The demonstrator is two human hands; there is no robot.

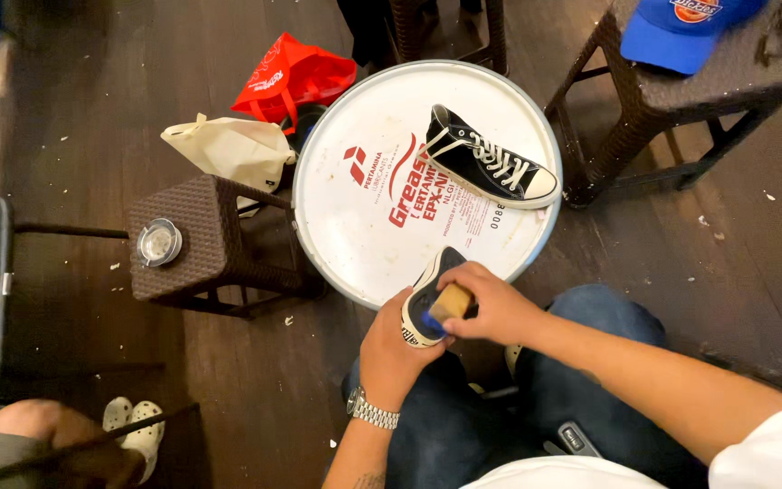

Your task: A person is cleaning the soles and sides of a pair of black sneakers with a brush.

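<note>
My left hand [393,349] grips a black high-top sneaker [429,292] by its heel, holding it over the near edge of a round white drum lid [355,217]. My right hand [492,303] presses a small wooden-backed brush [450,303] against the shoe's side. A second black sneaker with white laces [491,163] lies on its sole on the far right of the lid. A metal watch is on my left wrist.
A brown wicker stool [196,240] with a small round clear tin [158,242] stands left of the lid. Behind it lie a cream cloth bag [228,149] and a red bag [296,72]. Another stool at top right carries a blue cap [681,32]. Another person's foot in a white clog [133,426] is at bottom left.
</note>
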